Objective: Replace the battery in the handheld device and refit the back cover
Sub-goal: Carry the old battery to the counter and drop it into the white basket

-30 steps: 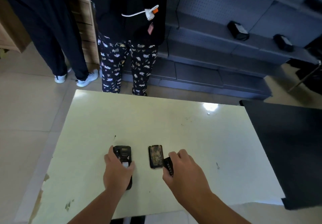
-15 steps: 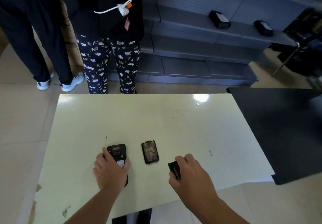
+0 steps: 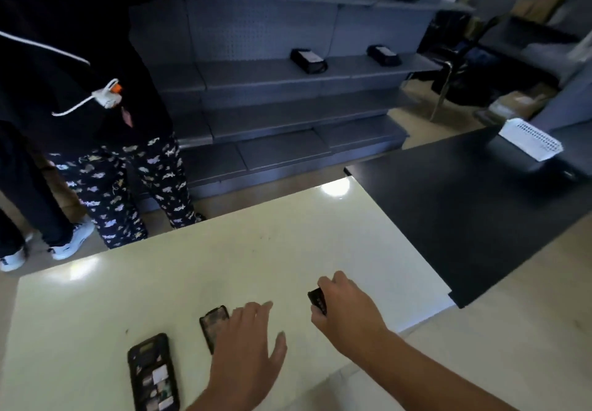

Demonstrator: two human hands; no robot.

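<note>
The black handheld device [image 3: 153,375] lies on the pale table [image 3: 288,250] at the lower left, its open back showing labels. Right of it lies the worn back cover [image 3: 213,324], flat on the table. My left hand [image 3: 246,350] hovers open just right of the cover, partly over its lower edge, holding nothing. Further right, my right hand [image 3: 349,311] pinches a small black battery [image 3: 317,300] between thumb and fingers, held on edge just above the table.
A black table [image 3: 464,218] abuts the pale one on the right, with a white perforated basket [image 3: 530,138] on it. Two people stand beyond the far left edge. Grey shelving [image 3: 288,90] with dark boxes lines the back wall.
My left hand has let go of the device and moved right, next to the cover. My right hand has carried the battery further right. The view has swung to the right.
</note>
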